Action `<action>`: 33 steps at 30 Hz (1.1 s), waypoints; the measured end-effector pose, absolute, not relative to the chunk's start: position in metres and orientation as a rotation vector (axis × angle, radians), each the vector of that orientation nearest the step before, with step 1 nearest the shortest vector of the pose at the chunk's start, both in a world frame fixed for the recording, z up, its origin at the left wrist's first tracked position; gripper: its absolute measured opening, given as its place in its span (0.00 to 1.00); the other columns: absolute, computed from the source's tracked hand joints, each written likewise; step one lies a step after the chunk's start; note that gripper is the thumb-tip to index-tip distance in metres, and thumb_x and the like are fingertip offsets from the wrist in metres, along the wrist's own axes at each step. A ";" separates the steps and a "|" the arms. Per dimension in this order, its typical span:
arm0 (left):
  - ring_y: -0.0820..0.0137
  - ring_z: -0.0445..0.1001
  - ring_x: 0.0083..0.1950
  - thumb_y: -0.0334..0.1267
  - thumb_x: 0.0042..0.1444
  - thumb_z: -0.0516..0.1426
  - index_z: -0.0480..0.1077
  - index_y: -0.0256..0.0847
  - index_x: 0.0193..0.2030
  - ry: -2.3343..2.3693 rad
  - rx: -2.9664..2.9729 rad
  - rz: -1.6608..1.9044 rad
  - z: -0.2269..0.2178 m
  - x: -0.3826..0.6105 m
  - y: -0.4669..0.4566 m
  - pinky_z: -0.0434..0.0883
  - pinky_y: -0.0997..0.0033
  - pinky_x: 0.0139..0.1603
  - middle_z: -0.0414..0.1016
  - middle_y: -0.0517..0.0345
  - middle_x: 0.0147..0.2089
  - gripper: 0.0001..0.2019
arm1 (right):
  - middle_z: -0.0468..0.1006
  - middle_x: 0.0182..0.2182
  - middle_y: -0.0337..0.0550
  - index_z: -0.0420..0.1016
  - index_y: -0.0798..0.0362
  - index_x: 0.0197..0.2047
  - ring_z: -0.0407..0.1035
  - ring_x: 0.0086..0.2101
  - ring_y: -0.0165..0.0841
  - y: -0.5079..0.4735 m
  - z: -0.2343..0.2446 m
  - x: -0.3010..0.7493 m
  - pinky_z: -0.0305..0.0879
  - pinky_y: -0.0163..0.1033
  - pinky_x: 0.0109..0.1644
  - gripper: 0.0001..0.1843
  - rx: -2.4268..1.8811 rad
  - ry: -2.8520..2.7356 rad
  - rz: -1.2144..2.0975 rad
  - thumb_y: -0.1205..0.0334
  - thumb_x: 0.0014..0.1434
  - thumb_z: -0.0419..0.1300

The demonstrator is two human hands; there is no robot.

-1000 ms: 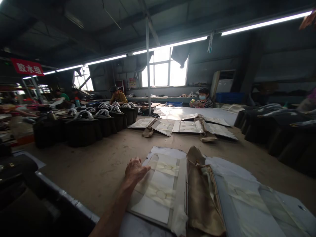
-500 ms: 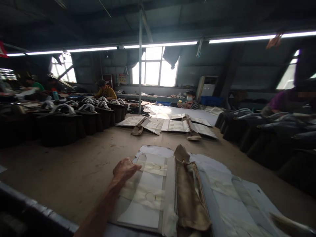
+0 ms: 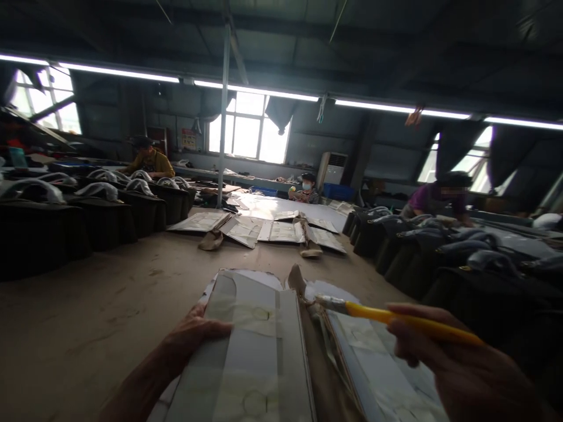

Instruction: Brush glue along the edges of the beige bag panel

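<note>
A pale, flat bag panel (image 3: pixel 253 346) with strips across it lies tilted up in front of me. My left hand (image 3: pixel 196 331) is closed on its left edge, thumb on top and the other fingers hidden beneath. Brown fabric (image 3: pixel 323 346) folds down the middle between this panel and a second pale panel (image 3: pixel 378 351) on the right. My right hand (image 3: pixel 453 357) grips a brush (image 3: pixel 373 312) by its yellow handle. The brush's bristles point left, at the far end of the brown fabric; whether they touch it I cannot tell.
Dark bags with wrapped handles (image 3: pixel 99 190) stand in rows on the left, with more dark bags (image 3: pixel 444 258) on the right. Further pale panels (image 3: pixel 281 231) lie across the brown table (image 3: pixel 145 293). A metal pole (image 3: pixel 223 117) rises beyond. Several people work around the tables.
My right hand has come in from the lower right with the brush. The left panel has been tipped up, and my left hand has shifted lower along its edge. My view has turned right.
</note>
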State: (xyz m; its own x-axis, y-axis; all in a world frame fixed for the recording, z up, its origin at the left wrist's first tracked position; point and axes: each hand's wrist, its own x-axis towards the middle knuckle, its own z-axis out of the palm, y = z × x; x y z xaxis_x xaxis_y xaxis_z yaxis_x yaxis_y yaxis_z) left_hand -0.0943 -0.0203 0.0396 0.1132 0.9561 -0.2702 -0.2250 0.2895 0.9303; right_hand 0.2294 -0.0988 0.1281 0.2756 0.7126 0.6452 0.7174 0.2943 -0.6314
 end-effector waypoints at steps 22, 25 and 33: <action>0.59 0.74 0.27 0.37 0.30 0.67 0.69 0.30 0.40 0.962 0.909 1.074 0.043 -0.089 -0.021 0.72 0.64 0.26 0.76 0.45 0.30 0.26 | 0.72 0.18 0.33 0.76 0.48 0.34 0.67 0.19 0.27 -0.040 0.119 0.187 0.60 0.30 0.24 0.11 -1.275 -1.722 0.028 0.51 0.55 0.60; 0.57 0.74 0.27 0.36 0.28 0.67 0.69 0.31 0.40 0.969 0.889 1.067 0.045 -0.089 -0.022 0.73 0.62 0.26 0.76 0.46 0.30 0.27 | 0.73 0.20 0.32 0.76 0.47 0.35 0.67 0.20 0.26 -0.045 0.121 0.196 0.60 0.30 0.26 0.10 -1.302 -1.691 -0.005 0.51 0.56 0.60; 0.61 0.74 0.27 0.39 0.30 0.67 0.71 0.31 0.36 0.956 0.931 1.033 0.054 -0.088 -0.025 0.73 0.68 0.25 0.76 0.48 0.29 0.23 | 0.76 0.31 0.31 0.72 0.46 0.38 0.70 0.26 0.23 -0.048 0.118 0.183 0.64 0.26 0.32 0.03 -1.060 -1.916 -0.338 0.62 0.59 0.60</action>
State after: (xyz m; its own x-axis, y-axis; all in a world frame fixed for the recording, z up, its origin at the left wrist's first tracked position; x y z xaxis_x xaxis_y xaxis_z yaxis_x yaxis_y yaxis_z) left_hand -0.0884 -0.0249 0.0541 0.2233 0.9570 -0.1851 -0.2594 0.2414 0.9351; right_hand 0.1834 -0.0478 0.1183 -0.2343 0.5407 0.8079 0.7845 0.5960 -0.1714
